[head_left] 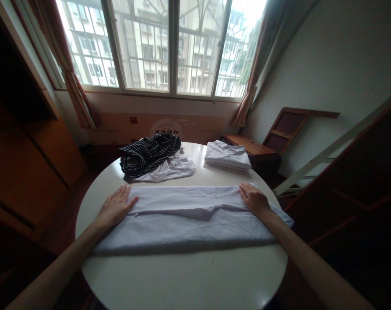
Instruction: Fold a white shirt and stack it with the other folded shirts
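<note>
A white shirt (182,228) lies across the round table, folded lengthwise into a wide band with a crease along its middle. My left hand (118,202) rests flat on the shirt's left end, its fingers stretched out and the thumb apart. At the other end, my right hand (255,199) presses on the cloth near the far edge, fingers slightly bent and apart. Part of the shirt spreads past my right wrist toward the table's right rim. Both hands touch the cloth from above.
The white round table (189,277) carries a black striped garment (150,155) heaped over a crumpled white garment (172,168). Folded white clothes (227,156) are stacked at the back right. Beyond stand a wooden chair (285,127), a cardboard box (118,127) and a window.
</note>
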The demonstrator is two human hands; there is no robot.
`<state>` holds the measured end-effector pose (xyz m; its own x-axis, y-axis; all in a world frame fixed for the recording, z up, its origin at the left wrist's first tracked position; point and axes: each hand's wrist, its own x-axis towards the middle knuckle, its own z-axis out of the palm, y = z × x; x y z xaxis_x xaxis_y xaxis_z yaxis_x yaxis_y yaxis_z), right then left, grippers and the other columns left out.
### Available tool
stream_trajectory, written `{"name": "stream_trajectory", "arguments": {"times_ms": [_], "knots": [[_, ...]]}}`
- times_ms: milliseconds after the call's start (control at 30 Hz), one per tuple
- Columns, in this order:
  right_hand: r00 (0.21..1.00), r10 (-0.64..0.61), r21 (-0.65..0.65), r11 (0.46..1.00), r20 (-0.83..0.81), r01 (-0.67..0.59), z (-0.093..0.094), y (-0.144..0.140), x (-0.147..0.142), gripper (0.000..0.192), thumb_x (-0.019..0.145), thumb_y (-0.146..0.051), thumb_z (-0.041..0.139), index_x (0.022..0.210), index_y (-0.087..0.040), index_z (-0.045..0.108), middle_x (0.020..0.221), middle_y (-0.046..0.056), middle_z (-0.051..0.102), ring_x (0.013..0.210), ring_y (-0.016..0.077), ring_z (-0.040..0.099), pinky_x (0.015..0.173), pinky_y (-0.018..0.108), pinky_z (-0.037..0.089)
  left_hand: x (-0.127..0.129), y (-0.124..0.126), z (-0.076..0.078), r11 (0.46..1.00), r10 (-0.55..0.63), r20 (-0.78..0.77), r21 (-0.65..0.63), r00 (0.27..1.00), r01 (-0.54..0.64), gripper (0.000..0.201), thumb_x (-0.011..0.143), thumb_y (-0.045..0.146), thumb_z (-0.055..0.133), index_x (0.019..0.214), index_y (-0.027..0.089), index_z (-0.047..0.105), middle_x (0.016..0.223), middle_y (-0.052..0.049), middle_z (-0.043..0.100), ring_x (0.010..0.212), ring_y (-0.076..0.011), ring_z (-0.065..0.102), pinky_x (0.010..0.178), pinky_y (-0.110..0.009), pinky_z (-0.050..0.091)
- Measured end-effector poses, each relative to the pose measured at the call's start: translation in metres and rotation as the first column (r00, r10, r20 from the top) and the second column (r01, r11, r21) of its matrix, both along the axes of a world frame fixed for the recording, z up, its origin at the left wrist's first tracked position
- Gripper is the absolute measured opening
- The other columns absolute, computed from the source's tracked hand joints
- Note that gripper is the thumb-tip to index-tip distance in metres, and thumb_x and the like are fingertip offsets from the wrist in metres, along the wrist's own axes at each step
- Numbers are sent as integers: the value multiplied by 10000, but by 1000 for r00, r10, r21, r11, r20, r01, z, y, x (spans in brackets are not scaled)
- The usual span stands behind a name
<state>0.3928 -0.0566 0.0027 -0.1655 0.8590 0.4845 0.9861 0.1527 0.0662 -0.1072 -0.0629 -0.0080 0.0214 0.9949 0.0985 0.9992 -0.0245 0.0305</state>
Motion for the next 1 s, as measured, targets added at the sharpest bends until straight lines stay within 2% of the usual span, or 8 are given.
{"name": "stream_trajectory", "arguments": {"times_ms": [133, 367, 533, 633, 700, 767, 900, 1000], "knots": [[998, 26, 155, 988, -51, -18, 1, 0, 5, 347, 821, -161, 339, 1069, -122, 578, 1153, 127, 578, 1086, 234, 507, 941, 388, 371, 1, -1, 2, 1000, 8, -2, -2, 1000, -8, 685, 831, 505, 197, 1352, 65, 269, 1424, -122, 246, 1313, -236, 208, 1048, -402, 200], [959, -51, -200, 980, -277, -6, -19, 40, 44, 376, 798, -324, 345, 1048, -200, 596, 1191, 90, 565, 1172, 261, 440, 1001, 452, 305, 2, -2, 4, 1000, 17, -11, -12, 1000, -17, 695, 829, 510, 195, 1351, 58, 268, 1426, -128, 242, 1315, -237, 203, 1051, -393, 193], [711, -175, -368, 921, -681, -125, 5, 44, 58, 475, 800, -513, 305, 1005, -207, 605, 1189, 102, 565, 1177, 264, 439, 1015, 429, 301, 1, -1, 3, 1000, 16, -7, -27, 1000, -16, 691, 830, 504, 189, 1353, 59, 264, 1430, -122, 233, 1317, -232, 196, 1053, -389, 188], [525, -268, -406, 899, -808, -165, 26, 34, 75, 599, 838, -533, 120, 1088, -199, 550, 1207, 125, 548, 1124, 244, 497, 936, 436, 390, 1, -1, 3, 999, 23, 1, -23, 1000, -23, 693, 825, 508, 191, 1356, 67, 262, 1431, -117, 233, 1315, -236, 203, 1049, -392, 194], [361, -337, -423, 886, -870, -192, 35, 27, 90, 591, 843, -532, 108, 1107, -208, 525, 1225, 127, 533, 1127, 236, 496, 927, 440, 394, 2, 0, 2, 1000, 26, 5, -17, 1000, -26, 698, 819, 514, 200, 1353, 69, 272, 1426, -118, 245, 1312, -242, 213, 1043, -397, 205], [274, -378, -435, 880, -884, -189, 40, 21, 102, 543, 847, -525, 148, 1094, -218, 522, 1217, 124, 540, 1123, 233, 500, 933, 442, 386, 2, 0, 2, 1000, 20, 7, 0, 1000, -20, 701, 814, 514, 212, 1344, 63, 292, 1416, -125, 268, 1307, -245, 227, 1038, -397, 217], [345, -370, -407, 913, -863, -38, 42, 18, 106, 450, 850, -454, 254, 1100, -195, 525, 1185, 140, 562, 1107, 246, 512, 929, 436, 394, 0, 1, -1, 1000, 1, 14, 30, 1000, -1, 691, 814, 504, 217, 1336, 60, 309, 1406, -133, 290, 1300, -247, 246, 1038, -399, 216], [589, -290, -298, 951, -755, 87, 38, 16, 83, 459, 825, -418, 348, 1146, -136, 515, 1201, 171, 541, 1123, 272, 494, 949, 428, 379, -1, 1, -3, 999, -5, 12, 38, 1000, 4, 693, 815, 508, 218, 1335, 60, 311, 1404, -135, 293, 1299, -248, 248, 1039, -398, 215]]}}
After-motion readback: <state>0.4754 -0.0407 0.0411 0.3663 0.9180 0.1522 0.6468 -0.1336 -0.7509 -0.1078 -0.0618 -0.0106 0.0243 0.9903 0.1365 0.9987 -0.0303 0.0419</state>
